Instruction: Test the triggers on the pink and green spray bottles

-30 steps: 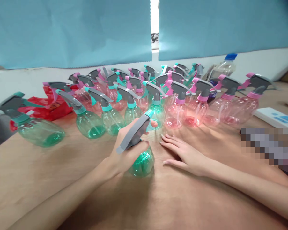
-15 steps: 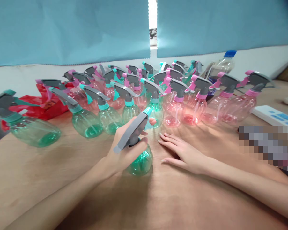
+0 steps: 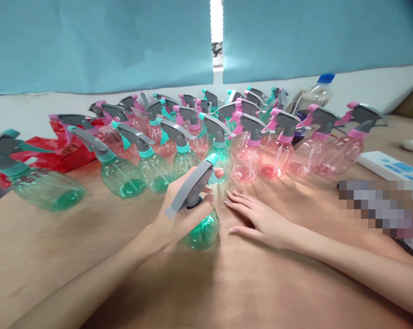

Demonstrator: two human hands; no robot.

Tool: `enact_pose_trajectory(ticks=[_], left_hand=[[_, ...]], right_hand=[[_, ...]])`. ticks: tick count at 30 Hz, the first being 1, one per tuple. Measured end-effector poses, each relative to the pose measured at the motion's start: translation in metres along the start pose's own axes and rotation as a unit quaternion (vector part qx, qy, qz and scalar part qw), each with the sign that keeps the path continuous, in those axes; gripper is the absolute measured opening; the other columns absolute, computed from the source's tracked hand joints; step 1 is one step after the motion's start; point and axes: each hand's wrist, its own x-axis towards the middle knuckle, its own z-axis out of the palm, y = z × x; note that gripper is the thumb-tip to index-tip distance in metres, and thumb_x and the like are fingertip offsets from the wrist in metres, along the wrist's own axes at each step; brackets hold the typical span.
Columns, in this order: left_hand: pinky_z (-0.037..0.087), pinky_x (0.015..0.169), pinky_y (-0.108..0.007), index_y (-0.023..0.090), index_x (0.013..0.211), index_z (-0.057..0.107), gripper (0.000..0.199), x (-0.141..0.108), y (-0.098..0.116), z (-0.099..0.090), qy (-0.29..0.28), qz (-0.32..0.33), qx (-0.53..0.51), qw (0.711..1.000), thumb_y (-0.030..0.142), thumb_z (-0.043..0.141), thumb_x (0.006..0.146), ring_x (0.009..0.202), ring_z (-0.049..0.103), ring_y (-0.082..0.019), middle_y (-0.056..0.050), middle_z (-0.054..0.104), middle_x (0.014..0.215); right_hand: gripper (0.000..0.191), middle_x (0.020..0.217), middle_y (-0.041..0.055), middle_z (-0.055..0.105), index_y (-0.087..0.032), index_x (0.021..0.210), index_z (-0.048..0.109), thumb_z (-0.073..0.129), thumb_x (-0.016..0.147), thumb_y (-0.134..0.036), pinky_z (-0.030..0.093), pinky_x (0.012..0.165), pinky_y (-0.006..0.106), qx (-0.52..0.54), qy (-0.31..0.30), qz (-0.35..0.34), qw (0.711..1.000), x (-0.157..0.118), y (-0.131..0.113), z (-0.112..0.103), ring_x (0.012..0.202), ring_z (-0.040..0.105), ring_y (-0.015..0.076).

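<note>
My left hand (image 3: 184,208) is wrapped round the neck of a green spray bottle (image 3: 204,230), which stands upright on the wooden table (image 3: 254,288). Its grey trigger head points away from me, with a turquoise nozzle at the far end. Fingers of that hand partly hide the trigger. Just right of this bottle, my right hand (image 3: 261,219) lies palm down on the tabletop, fingers stretched out and holding nothing. Beyond both hands a front row has green spray bottles (image 3: 156,171) on the left and pink spray bottles (image 3: 246,162) on the right.
More spray bottles crowd behind the front row. One green bottle (image 3: 48,187) stands apart at far left, near a red plastic bag (image 3: 62,148). At right are a blue-capped clear bottle (image 3: 318,96), a white box (image 3: 386,164) and a phone-like object (image 3: 381,214), its surface pixelated.
The view has shifted slightly, so the background bottles and my right hand appear a little further left. My left hand keeps its grip on the green spray bottle.
</note>
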Motion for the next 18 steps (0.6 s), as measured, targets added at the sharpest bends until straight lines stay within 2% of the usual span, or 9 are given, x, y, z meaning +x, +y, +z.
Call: enact_pose_trajectory(ticks=[5,8,13,18], left_hand=[[0.058,0.081,-0.032,0.020,0.113,0.062,0.036,0.0000,-0.0007,0.0006,-0.005,-0.011,-0.001,1.000,0.015,0.057,0.078,0.066,0.064,-0.014,-0.002,0.070,0.087],[0.058,0.083,-0.033,0.021,0.114,0.062,0.037,0.0000,-0.0006,0.0010,0.002,-0.014,0.005,1.000,0.016,0.058,0.078,0.068,0.064,-0.014,-0.003,0.070,0.096],[0.057,0.087,-0.033,0.021,0.109,0.064,0.034,0.0013,-0.0007,0.0007,0.010,-0.013,0.022,1.000,0.015,0.059,0.076,0.091,0.065,-0.019,-0.006,0.068,0.113],[0.056,0.087,-0.034,0.020,0.108,0.063,0.033,0.0024,-0.0016,0.0002,0.002,-0.021,0.015,1.000,0.015,0.058,0.075,0.091,0.065,-0.020,-0.007,0.067,0.115]], right_hand=[[0.069,0.151,0.0161,0.041,-0.016,0.145,0.043,0.049,0.091,-0.059,0.033,0.113,0.056,0.002,-0.004,0.002,1.000,0.0005,0.0000,0.0000,0.142,0.032,0.0329],[0.069,0.151,0.0156,0.040,-0.017,0.145,0.043,0.049,0.091,-0.059,0.033,0.113,0.057,0.006,-0.003,0.004,1.000,0.0006,0.0004,0.0001,0.142,0.032,0.0334],[0.070,0.151,0.0165,0.040,-0.015,0.144,0.044,0.050,0.091,-0.060,0.032,0.113,0.055,0.004,-0.008,0.006,1.000,0.0006,0.0003,-0.0002,0.142,0.032,0.0331],[0.071,0.151,0.0167,0.040,-0.014,0.144,0.044,0.048,0.091,-0.061,0.033,0.113,0.055,-0.004,-0.010,0.005,1.000,0.0005,-0.0002,-0.0005,0.142,0.032,0.0325]])
